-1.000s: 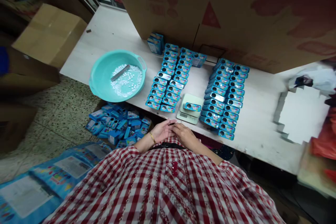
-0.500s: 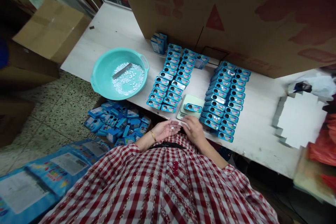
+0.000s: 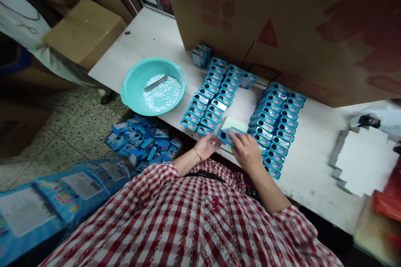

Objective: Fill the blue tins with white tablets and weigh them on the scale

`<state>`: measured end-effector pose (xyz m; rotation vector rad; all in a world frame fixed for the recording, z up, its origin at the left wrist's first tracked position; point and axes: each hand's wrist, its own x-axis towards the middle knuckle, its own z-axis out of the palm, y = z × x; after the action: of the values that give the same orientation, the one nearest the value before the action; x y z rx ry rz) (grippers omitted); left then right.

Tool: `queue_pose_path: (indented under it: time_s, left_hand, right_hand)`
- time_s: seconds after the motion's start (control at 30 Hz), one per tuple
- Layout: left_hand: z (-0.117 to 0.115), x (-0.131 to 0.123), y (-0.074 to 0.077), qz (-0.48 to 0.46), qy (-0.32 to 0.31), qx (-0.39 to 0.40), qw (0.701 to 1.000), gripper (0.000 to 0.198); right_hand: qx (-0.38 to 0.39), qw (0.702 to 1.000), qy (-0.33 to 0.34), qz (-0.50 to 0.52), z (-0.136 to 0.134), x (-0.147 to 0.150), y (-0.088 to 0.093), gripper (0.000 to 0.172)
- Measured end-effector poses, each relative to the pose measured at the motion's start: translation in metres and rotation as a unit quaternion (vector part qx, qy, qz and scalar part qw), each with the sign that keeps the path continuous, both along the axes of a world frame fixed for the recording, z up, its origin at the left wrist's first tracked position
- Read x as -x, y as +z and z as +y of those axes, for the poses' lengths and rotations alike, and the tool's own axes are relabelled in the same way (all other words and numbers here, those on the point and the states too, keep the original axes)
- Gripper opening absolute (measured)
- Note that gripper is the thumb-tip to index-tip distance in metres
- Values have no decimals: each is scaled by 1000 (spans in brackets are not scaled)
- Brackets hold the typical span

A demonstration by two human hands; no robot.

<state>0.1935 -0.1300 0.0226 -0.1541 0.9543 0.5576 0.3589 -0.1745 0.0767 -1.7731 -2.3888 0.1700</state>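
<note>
My right hand [image 3: 247, 150] grips a small blue box [image 3: 226, 135] with a dark round hole, tilted above the pale scale [image 3: 233, 123]. My left hand [image 3: 207, 147] lies palm up and cupped just left of that box, with small white pieces at its fingers. Past the left hand, rows of like blue boxes [image 3: 205, 108] stand on the white table, and more rows [image 3: 271, 125] stand right of the scale. A turquoise basin [image 3: 134, 79] holds loose white pieces [image 3: 161, 99] and a grey metal bar [image 3: 156, 83].
A tall cardboard carton [image 3: 282, 62] walls off the table's back. Below the table's front edge, a heap of blue boxes [image 3: 140, 139] sits at left. Blue printed packs [image 3: 72, 192] lie beside me. White flat card pieces [image 3: 365, 160] are at right. Another person's leg shows behind a brown box [image 3: 84, 29].
The blue box has left the scale and is now in my right hand, tilted. My left hand has stayed close by, palm up. The camera view has shifted slightly.
</note>
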Motion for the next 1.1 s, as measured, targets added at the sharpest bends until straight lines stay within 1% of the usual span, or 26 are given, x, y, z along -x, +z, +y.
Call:
queue_pose_path:
  time_s: [0.03, 0.1, 0.23, 0.4, 0.5, 0.63, 0.73, 0.83, 0.9, 1.0, 1.07, 1.1]
  left_hand:
    - [1, -5, 0, 2, 14, 6, 1000, 23]
    - [3, -13, -1, 6, 33, 22, 999, 22]
    - [4, -22, -3, 1, 38, 35, 999, 22]
    - [4, -23, -4, -15, 18, 16, 1000, 20]
    - [2, -23, -5, -10, 25, 13, 1000, 21]
    - [1, -22, -5, -19, 34, 1, 999, 23]
    - [4, -18, -4, -20, 27, -3, 999, 23]
    - [6, -8, -2, -16, 28, 0, 999, 21]
    - [5, 1, -3, -9, 32, -1, 999, 20]
    - [0, 13, -4, -4, 23, -8, 1000, 24]
    - [-5, 19, -4, -3, 12, -16, 1000, 30]
    - [-7, 22, -3, -4, 5, -20, 1000, 32]
  right_hand:
    - [-5, 999, 24, -25, -2, 5, 9, 41]
    - [-5, 997, 54, -57, -4, 10, 18, 39]
    - [14, 996, 58, -72, -4, 10, 16, 38]
    - [-5, 994, 66, -89, -12, 12, 22, 38]
    - [7, 994, 57, -90, -13, 10, 20, 38]
    - [24, 997, 21, -68, -10, -6, 8, 39]
    - [19, 999, -35, 12, -8, -19, -6, 40]
    - [15, 988, -98, 119, -4, -28, -28, 36]
    - [22, 978, -125, 165, 0, -31, -46, 33]
    - [36, 969, -147, 196, 5, -36, -69, 32]
    - [36, 967, -151, 200, 6, -39, -75, 33]
    - [29, 970, -150, 192, 4, -38, -74, 35]
